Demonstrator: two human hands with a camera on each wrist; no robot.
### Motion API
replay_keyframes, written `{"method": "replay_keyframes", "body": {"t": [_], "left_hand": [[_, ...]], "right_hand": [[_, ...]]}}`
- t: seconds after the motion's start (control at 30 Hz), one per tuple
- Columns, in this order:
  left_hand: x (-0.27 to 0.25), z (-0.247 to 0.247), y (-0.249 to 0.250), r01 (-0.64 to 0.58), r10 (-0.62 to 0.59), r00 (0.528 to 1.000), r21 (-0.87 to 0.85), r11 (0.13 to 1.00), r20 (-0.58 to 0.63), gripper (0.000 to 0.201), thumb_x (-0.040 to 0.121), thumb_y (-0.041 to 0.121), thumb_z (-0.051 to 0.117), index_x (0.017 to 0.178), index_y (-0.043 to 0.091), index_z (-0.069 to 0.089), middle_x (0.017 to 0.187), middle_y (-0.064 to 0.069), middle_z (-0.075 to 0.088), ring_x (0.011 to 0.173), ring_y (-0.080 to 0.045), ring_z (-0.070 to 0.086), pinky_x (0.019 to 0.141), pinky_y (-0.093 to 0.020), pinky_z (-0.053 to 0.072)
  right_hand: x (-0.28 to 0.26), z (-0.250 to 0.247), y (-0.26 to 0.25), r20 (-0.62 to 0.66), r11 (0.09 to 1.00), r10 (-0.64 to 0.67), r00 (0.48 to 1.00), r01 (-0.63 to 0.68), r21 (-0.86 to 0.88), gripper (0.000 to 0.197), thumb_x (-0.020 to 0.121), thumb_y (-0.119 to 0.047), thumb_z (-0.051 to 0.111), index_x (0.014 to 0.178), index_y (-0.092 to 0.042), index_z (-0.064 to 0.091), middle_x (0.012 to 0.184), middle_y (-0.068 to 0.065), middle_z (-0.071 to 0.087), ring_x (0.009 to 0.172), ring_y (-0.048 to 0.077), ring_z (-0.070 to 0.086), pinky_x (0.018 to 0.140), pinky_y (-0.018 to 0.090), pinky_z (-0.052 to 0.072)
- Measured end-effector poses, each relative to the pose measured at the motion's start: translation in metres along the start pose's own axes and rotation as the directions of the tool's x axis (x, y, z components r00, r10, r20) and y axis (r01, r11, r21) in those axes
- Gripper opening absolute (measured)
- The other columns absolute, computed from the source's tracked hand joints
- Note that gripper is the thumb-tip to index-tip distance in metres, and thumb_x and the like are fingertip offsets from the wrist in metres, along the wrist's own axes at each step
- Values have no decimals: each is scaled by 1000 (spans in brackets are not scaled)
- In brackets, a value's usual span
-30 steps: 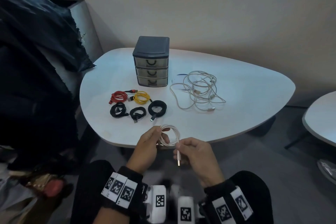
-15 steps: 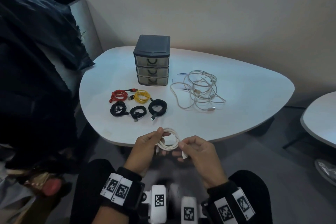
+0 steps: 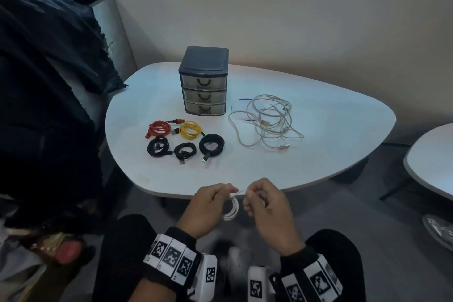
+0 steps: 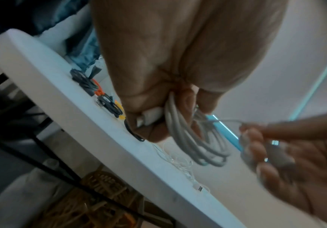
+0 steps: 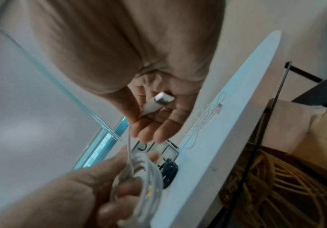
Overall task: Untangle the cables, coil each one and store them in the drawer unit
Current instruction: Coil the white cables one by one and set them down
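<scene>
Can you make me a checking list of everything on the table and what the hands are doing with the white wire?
Surface: white table, rounded edge.
Job's things: drawer unit, three drawers shut; white cable coil held off the near edge.
Clutter: nothing seen.
Hands: left hand grips the coil; right hand pinches its loose end, USB plug in the palm.
Cables: red coil, yellow coil and three black coils lie coiled; white cable pile lies tangled right of the drawers.
Surroundings: beige wall, dark cloth at left, second table at right.
</scene>
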State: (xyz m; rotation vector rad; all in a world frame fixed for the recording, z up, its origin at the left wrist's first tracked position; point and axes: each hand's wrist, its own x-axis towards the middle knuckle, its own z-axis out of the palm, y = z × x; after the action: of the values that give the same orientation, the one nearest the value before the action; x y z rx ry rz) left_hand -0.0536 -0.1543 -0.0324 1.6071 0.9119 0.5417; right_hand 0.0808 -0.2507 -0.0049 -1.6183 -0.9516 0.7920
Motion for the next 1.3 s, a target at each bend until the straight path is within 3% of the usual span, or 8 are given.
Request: {"method": "replay_keyframes", "body": {"t": [0.13, 0.3, 0.5, 0.67, 0.8, 0.93, 1.1, 1.3], "left_hand": [[-6, 7, 10, -88, 87, 992, 2, 996, 94, 44, 104, 34, 45, 64, 35, 62, 60, 20, 54, 60, 2, 45, 65, -20, 37], [-2, 2, 11, -113, 119, 989, -72, 991, 87, 15, 97, 24, 63, 90, 15, 72, 75, 8, 69, 70, -3, 59, 69, -19, 48], [-5, 6, 3, -167, 160, 977, 39, 985, 141, 23, 98, 32, 51, 106, 24, 71, 99, 11, 74, 94, -6, 67, 86, -26, 51], [-6, 12, 4, -190, 170, 979, 187, 964, 115, 32, 98, 47, 49, 77, 25, 57, 69, 16, 59, 65, -1, 53, 66, -25, 42], [-5, 13, 5, -156, 141, 986, 186, 970, 91, 21, 103, 37, 48, 88, 23, 53, 72, 11, 59, 66, -3, 52, 65, -24, 44], [-5, 14, 6, -222, 195, 974, 320, 921, 114, 27, 102, 45, 43, 83, 26, 48, 67, 8, 58, 64, -14, 53, 65, -38, 46], [-3, 12, 8, -223, 204, 975, 454, 863, 92, 34, 101, 47, 35, 76, 25, 44, 65, 6, 57, 64, -14, 53, 67, -42, 46], [-1, 6, 30, -133, 133, 989, -10, 991, 63, 35, 108, 27, 38, 75, 17, 42, 67, 15, 43, 66, -6, 40, 66, -22, 35]], "right_hand": [[5, -2, -13, -1, 979, -17, 1000, 17, 203, 11, 97, 2, 53, 87, -1, 58, 74, 13, 67, 68, 17, 65, 66, 25, 55], [14, -10, -18, -58, 958, -35, 998, 50, 283, 10, 96, 5, 54, 87, 0, 57, 68, 9, 63, 63, 15, 61, 63, 25, 54], [17, -18, -18, -51, 937, -11, 999, 28, 348, 9, 95, 6, 54, 88, 3, 57, 67, 10, 61, 62, 17, 60, 62, 25, 54], [20, -25, -17, -41, 941, -19, 999, 31, 338, 7, 95, 6, 55, 89, 5, 58, 67, 9, 62, 63, 18, 59, 63, 25, 54], [18, -24, -19, -23, 947, -27, 999, 33, 320, 9, 95, 6, 54, 88, 2, 58, 68, 12, 63, 65, 21, 59, 64, 25, 53], [19, -23, -19, -9, 941, -18, 1000, 20, 337, 10, 95, 6, 54, 88, 2, 58, 68, 11, 62, 64, 20, 58, 64, 25, 53], [21, -26, -15, -69, 992, -102, 992, 107, 69, 12, 93, 2, 59, 86, -6, 64, 70, 4, 68, 66, 14, 65, 66, 22, 53], [28, -35, -7, 92, 950, -89, 992, 113, -292, 12, 88, -9, 70, 80, -18, 73, 72, -9, 72, 69, 8, 67, 68, 25, 53]]}}
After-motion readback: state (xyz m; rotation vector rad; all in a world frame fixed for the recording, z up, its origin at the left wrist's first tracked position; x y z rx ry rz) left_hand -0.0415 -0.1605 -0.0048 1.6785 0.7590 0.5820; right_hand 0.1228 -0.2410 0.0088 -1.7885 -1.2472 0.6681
